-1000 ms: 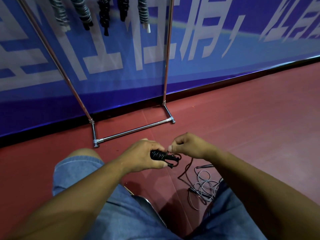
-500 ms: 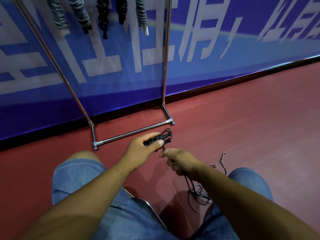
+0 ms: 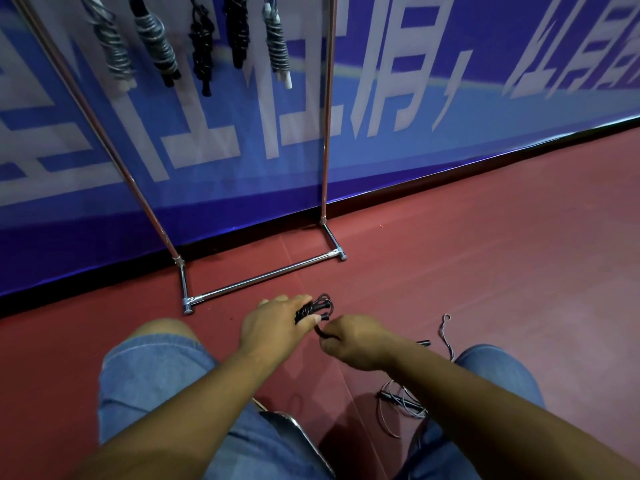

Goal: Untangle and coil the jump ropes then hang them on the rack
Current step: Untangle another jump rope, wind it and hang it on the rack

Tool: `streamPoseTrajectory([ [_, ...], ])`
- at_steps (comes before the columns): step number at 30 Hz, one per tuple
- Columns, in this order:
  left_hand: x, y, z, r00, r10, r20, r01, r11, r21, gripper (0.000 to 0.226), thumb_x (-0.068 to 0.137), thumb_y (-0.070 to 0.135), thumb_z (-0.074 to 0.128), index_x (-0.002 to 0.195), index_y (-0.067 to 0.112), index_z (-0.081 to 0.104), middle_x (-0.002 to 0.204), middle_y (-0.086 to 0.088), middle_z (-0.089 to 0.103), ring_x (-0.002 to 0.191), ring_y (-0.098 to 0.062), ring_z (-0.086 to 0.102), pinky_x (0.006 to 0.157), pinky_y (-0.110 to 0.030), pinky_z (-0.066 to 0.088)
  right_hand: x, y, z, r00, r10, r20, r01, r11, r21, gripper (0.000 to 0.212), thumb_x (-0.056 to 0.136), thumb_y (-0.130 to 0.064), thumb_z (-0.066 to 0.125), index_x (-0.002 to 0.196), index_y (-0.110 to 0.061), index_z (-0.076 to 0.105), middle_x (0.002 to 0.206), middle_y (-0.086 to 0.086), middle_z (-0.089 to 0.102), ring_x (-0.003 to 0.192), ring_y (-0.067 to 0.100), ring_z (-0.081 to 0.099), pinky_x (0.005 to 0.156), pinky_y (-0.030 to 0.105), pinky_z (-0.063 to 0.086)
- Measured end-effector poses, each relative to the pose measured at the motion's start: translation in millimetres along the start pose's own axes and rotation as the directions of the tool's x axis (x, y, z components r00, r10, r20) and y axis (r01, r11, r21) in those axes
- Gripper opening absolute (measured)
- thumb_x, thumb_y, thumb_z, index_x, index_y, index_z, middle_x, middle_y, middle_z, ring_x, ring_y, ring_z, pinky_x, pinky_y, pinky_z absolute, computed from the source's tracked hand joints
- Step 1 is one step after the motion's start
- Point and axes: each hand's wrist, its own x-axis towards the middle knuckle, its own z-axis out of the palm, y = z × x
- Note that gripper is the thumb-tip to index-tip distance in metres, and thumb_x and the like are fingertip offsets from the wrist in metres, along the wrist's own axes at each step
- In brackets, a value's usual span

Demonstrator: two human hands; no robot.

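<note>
My left hand [image 3: 277,323] grips a black jump rope bundle [image 3: 313,308], coiled around its handles, held out over the red floor. Just right of it, my right hand [image 3: 353,341] pinches the rope's loose black end [image 3: 320,332], pulling it down from the bundle. A tangle of grey and black rope [image 3: 401,403] lies on the floor between my knees, partly hidden by my right forearm. The chrome rack [image 3: 263,277] stands ahead against the blue banner. Several coiled ropes [image 3: 156,46] hang from it at the top.
A thin grey cord with a loop end [image 3: 446,336] lies on the floor by my right knee. The edge of a metal seat [image 3: 294,434] shows between my legs. The blue banner wall [image 3: 450,133] borders the red floor [image 3: 485,254].
My left hand has carried the bundle forward and up toward the rack base. My right hand dropped below the bundle, drawing the loose end down. The view tilted up, showing more hanging ropes.
</note>
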Motion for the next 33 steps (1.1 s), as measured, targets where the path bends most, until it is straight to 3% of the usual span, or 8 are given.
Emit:
streamPoseTrajectory([
  [7, 1, 1, 3, 0.978, 0.054, 0.200, -0.079, 0.989, 0.121, 0.048, 0.100, 0.062, 0.048, 0.144, 0.043, 0.049, 0.126, 0.003, 0.062, 0.118, -0.021, 0.061, 0.090, -0.033, 0.048, -8, 4, 3, 1.000, -0.015, 0.024, 0.015, 1.000, -0.017, 0.018, 0.098, -0.028, 0.047, 0.082, -0.018, 0.051, 0.084, 0.006, 0.055, 0.077, 0.028, 0.050, 0.063, 0.037, 0.035],
  [11, 3, -3, 1, 0.962, 0.082, 0.261, -0.110, 0.989, 0.094, 0.042, 0.100, 0.059, 0.049, 0.139, 0.043, 0.052, 0.119, 0.002, 0.062, 0.115, -0.023, 0.060, 0.085, -0.034, 0.045, -6, 4, 3, 0.999, 0.028, -0.022, -0.028, 0.999, 0.021, 0.026, 0.098, -0.032, 0.048, 0.087, -0.013, 0.061, 0.089, 0.010, 0.063, 0.081, 0.031, 0.056, 0.064, 0.037, 0.039],
  [14, 5, -6, -1, 0.933, 0.120, 0.340, -0.140, 0.989, 0.036, 0.041, 0.100, 0.055, 0.051, 0.139, 0.043, 0.050, 0.110, 0.005, 0.059, 0.112, -0.023, 0.058, 0.086, -0.035, 0.045, -5, 3, 0, 0.999, 0.025, -0.022, -0.024, 0.999, 0.030, 0.023, 0.098, -0.031, 0.050, 0.085, -0.015, 0.059, 0.085, 0.005, 0.058, 0.080, 0.029, 0.054, 0.064, 0.034, 0.035],
  [17, 3, -4, -3, 0.900, 0.155, 0.408, -0.167, 0.986, -0.005, 0.048, 0.097, 0.049, 0.057, 0.144, 0.045, 0.047, 0.107, 0.004, 0.055, 0.111, -0.024, 0.057, 0.093, -0.038, 0.047, -4, 5, 0, 0.999, 0.047, 0.002, -0.047, 0.996, 0.074, 0.022, 0.095, -0.031, 0.051, 0.082, -0.015, 0.058, 0.082, 0.004, 0.060, 0.078, 0.029, 0.056, 0.065, 0.039, 0.043],
  [23, 1, 8, -8, 0.886, 0.198, 0.418, -0.249, 0.966, 0.069, 0.027, 0.090, 0.036, 0.061, 0.116, 0.040, 0.060, 0.098, 0.005, 0.060, 0.095, -0.023, 0.062, 0.077, -0.035, 0.050, -1, 7, 10, 0.999, 0.036, -0.006, -0.035, 0.993, 0.110, 0.023, 0.091, -0.036, 0.054, 0.075, -0.019, 0.056, 0.076, 0.001, 0.058, 0.073, 0.027, 0.054, 0.064, 0.040, 0.045],
  [26, 1, 4, -5, 0.869, 0.216, 0.445, -0.241, 0.971, 0.000, 0.019, 0.082, 0.030, 0.065, 0.099, 0.037, 0.061, 0.087, 0.009, 0.068, 0.081, -0.018, 0.063, 0.069, -0.036, 0.052, 0, 8, 11, 0.999, 0.050, -0.010, -0.048, 0.991, 0.126, 0.023, 0.089, -0.043, 0.056, 0.079, -0.024, 0.062, 0.080, -0.001, 0.061, 0.075, 0.024, 0.057, 0.067, 0.039, 0.049],
  [30, 2, -8, -5, 0.849, 0.240, 0.470, -0.163, 0.966, -0.199, 0.032, 0.075, 0.030, 0.075, 0.103, 0.043, 0.067, 0.084, 0.016, 0.069, 0.073, -0.002, 0.064, 0.066, -0.027, 0.053, -1, 15, 3, 0.997, 0.073, -0.037, -0.065, 0.978, 0.199, 0.019, 0.091, -0.042, 0.062, 0.089, -0.026, 0.071, 0.082, -0.005, 0.065, 0.078, 0.019, 0.060, 0.066, 0.034, 0.046],
  [33, 0, -8, -11, 0.856, 0.272, 0.440, -0.156, 0.947, -0.281, 0.026, 0.074, 0.049, 0.083, 0.096, 0.044, 0.069, 0.081, 0.019, 0.068, 0.071, 0.001, 0.061, 0.064, -0.021, 0.047, 2, 18, 1, 0.995, 0.085, -0.044, -0.070, 0.958, 0.277, 0.016, 0.092, -0.042, 0.065, 0.086, -0.029, 0.072, 0.076, -0.007, 0.064, 0.074, 0.015, 0.059, 0.065, 0.033, 0.046],
])
